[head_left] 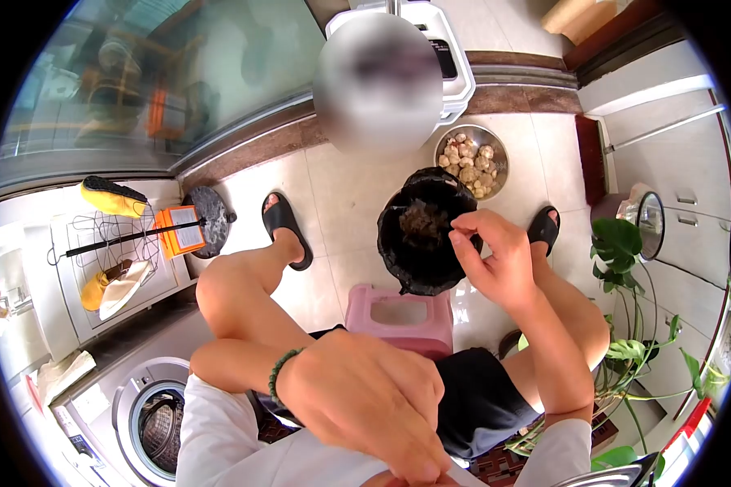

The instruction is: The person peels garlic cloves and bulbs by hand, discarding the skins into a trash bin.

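Right hand (499, 250) hangs at the right edge of the black-lined bin (388, 235), thumb and finger looking pinched together, though I can't tell if anything's between them. The round metal bowl (501, 149) of what looks like garlic (467, 173) sits on the floor ahead, just past the bin, so that's the nearer hand; left hand (365, 385) is curled up close, fingertips too hidden to call.
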`<move>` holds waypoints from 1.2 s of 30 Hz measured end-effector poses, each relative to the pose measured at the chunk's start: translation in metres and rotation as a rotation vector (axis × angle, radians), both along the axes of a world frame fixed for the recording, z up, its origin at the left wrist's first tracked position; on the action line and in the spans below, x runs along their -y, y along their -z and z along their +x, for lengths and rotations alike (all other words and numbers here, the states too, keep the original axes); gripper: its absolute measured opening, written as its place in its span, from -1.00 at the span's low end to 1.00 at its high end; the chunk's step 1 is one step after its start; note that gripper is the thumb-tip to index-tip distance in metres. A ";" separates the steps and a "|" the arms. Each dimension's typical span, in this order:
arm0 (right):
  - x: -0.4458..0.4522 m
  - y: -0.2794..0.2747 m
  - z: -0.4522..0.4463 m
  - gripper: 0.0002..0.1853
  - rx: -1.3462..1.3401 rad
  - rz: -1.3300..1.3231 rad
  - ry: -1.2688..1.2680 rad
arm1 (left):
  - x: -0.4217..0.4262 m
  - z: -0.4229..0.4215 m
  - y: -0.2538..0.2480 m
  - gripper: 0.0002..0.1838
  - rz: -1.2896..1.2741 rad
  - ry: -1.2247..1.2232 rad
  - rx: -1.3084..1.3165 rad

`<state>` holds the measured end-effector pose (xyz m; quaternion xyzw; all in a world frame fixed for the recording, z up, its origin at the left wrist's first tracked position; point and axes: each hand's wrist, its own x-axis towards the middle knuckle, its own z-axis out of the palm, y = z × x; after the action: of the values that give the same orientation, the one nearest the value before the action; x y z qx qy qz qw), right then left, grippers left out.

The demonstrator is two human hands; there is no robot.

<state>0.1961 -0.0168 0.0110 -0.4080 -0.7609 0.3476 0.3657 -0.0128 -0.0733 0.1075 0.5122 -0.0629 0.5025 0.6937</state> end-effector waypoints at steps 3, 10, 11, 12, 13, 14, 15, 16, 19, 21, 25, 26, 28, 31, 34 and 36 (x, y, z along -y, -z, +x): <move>-0.006 0.000 -0.001 -0.91 -0.013 0.011 0.009 | -0.003 -0.002 0.001 -0.74 -0.032 0.090 -0.067; 0.000 0.003 0.000 -0.91 0.017 -0.009 -0.018 | -0.005 -0.003 0.004 -0.74 0.039 0.054 -0.017; -0.001 0.003 -0.002 -0.90 0.013 -0.004 -0.020 | -0.003 -0.002 0.004 -0.73 -0.018 0.077 -0.007; -0.003 0.003 -0.003 -0.90 0.010 0.005 -0.018 | -0.001 -0.003 0.001 -0.73 -0.009 0.079 -0.010; -0.003 0.003 -0.003 -0.90 0.010 0.004 -0.013 | 0.002 -0.002 -0.004 -0.79 -0.120 0.014 -0.036; -0.001 0.003 -0.002 -0.91 0.012 0.000 -0.005 | 0.005 -0.001 -0.006 -0.82 -0.233 -0.048 -0.062; -0.002 0.001 -0.002 -0.91 0.011 -0.003 -0.002 | 0.004 -0.001 -0.002 -0.82 -0.236 -0.044 -0.063; -0.005 -0.001 -0.002 -0.91 0.015 -0.012 0.018 | 0.001 -0.001 0.006 -0.85 -0.235 -0.187 -0.105; -0.009 -0.004 0.003 -0.93 -0.004 -0.035 0.074 | 0.000 -0.006 0.033 -0.70 -0.601 -0.537 -0.276; -0.013 -0.007 0.006 -0.95 -0.072 -0.067 0.131 | -0.024 -0.014 0.048 -0.66 -0.651 -0.687 -0.551; -0.016 -0.016 0.014 -0.94 -0.109 -0.046 0.165 | -0.036 -0.028 0.072 -0.66 -0.817 -0.649 -0.541; -0.017 -0.019 0.015 -0.94 -0.105 -0.059 0.177 | -0.037 -0.029 0.074 -0.65 -0.838 -0.653 -0.538; -0.018 -0.022 0.019 -0.93 -0.146 -0.030 0.158 | -0.038 -0.029 0.079 -0.64 -0.865 -0.645 -0.540; -0.019 -0.021 0.023 -0.91 -0.127 0.022 0.158 | -0.040 -0.027 0.083 -0.59 -0.831 -0.694 -0.624; -0.022 -0.024 0.024 -0.91 -0.124 0.042 0.154 | -0.040 -0.029 0.088 -0.62 -0.861 -0.656 -0.631; -0.024 -0.024 0.025 -0.91 -0.124 0.041 0.157 | -0.041 -0.034 0.090 -0.64 -0.873 -0.638 -0.666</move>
<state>0.2211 0.0075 0.0346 -0.4368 -0.7094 0.3268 0.4463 -0.0464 -0.0324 0.0176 0.3046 0.5226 0.4777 0.6371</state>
